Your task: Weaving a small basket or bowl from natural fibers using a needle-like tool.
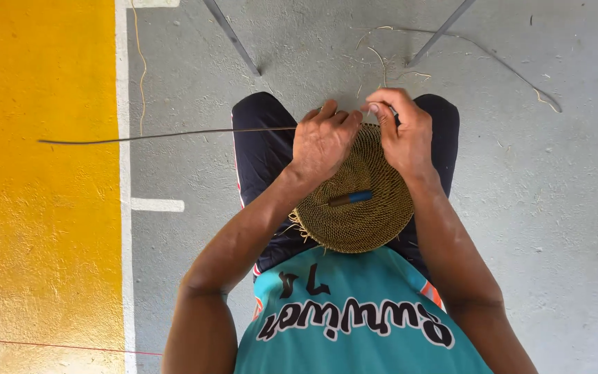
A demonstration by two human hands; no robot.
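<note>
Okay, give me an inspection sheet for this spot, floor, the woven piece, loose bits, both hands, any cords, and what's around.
Surface: grey concrete floor, with a yellow painted area edged in white at one side.
Job's things: round woven disc on the lap; a dark and blue tool lies on it; a long thin strand runs out sideways.
Clutter: loose fibre scraps on the floor.
Grippers: left hand and right hand pinch the disc's far edge.
Cables: nothing seen.
Surroundings: two slanted metal legs.
</note>
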